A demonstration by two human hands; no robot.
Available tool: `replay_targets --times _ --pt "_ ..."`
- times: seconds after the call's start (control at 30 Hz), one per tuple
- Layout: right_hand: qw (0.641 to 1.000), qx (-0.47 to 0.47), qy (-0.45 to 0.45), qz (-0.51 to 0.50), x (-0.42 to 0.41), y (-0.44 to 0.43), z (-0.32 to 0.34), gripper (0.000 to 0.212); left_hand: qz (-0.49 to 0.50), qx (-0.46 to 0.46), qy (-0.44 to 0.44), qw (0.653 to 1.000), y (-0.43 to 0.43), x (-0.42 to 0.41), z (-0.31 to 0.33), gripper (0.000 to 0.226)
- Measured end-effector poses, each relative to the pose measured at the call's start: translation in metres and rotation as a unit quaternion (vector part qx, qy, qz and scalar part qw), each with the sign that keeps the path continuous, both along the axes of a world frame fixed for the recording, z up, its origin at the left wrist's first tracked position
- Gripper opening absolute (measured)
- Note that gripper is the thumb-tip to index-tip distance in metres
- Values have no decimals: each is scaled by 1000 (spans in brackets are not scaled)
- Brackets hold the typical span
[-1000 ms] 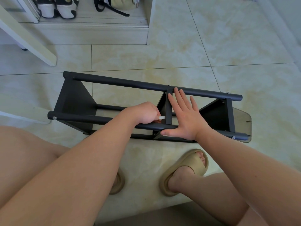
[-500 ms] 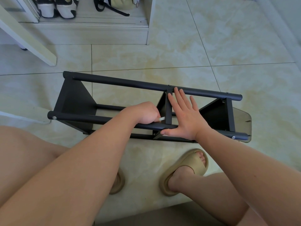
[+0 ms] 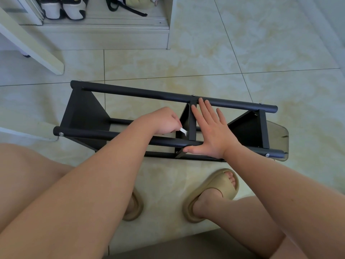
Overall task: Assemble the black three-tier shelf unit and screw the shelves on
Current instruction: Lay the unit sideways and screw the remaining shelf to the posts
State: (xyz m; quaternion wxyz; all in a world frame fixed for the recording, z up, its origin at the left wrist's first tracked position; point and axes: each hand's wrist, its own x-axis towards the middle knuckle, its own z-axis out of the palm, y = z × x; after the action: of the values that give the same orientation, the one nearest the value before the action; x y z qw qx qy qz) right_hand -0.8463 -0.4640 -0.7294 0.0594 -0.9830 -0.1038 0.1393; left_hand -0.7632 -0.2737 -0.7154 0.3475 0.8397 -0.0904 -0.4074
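Note:
The black shelf unit (image 3: 130, 94) lies on its side on the tiled floor, its round poles running left to right with three shelf panels between them. My left hand (image 3: 162, 121) reaches inside the frame and pinches a small silver tool (image 3: 183, 131) against the left face of the middle shelf (image 3: 192, 124). My right hand (image 3: 211, 131) lies flat with straight fingers spread just right of that shelf, the thumb on the near pole.
My feet in beige slippers (image 3: 214, 191) stand just in front of the unit. A clear grey plastic piece (image 3: 278, 133) lies under the right end. A white furniture leg (image 3: 31, 45) slants at the left. Shoes (image 3: 63, 8) sit on a raised step behind.
The left hand's silver tool has tilted slightly at the middle shelf. The right hand and the shelf unit stay where they were.

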Motion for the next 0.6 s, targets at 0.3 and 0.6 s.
replay_targets --times 0.3,0.6 --pt "1000 0 1 3 0 0 0 130 188 -73 61 978 -17 -11 -13 8" --pt "1000 -3 -3 6 0 0 -2 130 247 -75 44 965 -25 -15 -5 9"
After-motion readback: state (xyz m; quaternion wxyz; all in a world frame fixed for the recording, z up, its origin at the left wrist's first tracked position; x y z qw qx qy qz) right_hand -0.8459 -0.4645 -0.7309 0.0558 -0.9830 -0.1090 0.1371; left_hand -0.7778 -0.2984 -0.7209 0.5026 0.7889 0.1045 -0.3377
